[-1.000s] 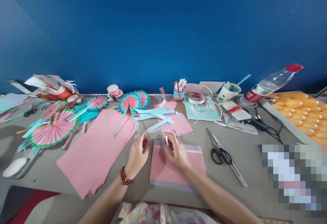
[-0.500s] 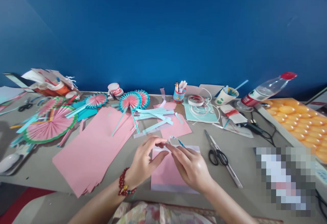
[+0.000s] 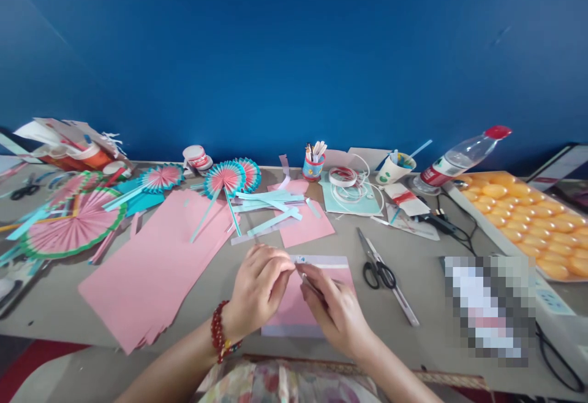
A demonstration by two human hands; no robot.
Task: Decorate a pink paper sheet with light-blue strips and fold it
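In the head view, my left hand [image 3: 257,293], with a red bead bracelet [image 3: 218,329], is closed in a pinch, its fingertips meeting those of my right hand. My right hand [image 3: 337,311] is curled round a small tape roll [image 3: 301,260], mostly hidden by the fingers. What the left fingertips pinch is too small to make out. Both hands are over a pink paper sheet [image 3: 294,308] with lavender bands along its far and near edges. A white strip runs along the far band. Black-handled scissors [image 3: 379,268] lie to the right, across a slim silver tool [image 3: 407,306].
A stack of pink sheets [image 3: 151,268] lies left, with folded paper fans [image 3: 225,179] behind it. Light blue strips [image 3: 271,201], a pen cup [image 3: 313,164], a coiled white cable [image 3: 351,188], a plastic bottle [image 3: 459,161] and a yellow bumpy pad [image 3: 523,219] stand or lie farther back.
My hands, apart a second ago, have come together at the fingertips. The tape roll has turned and is now largely covered by my right fingers. The view has shifted slightly right.
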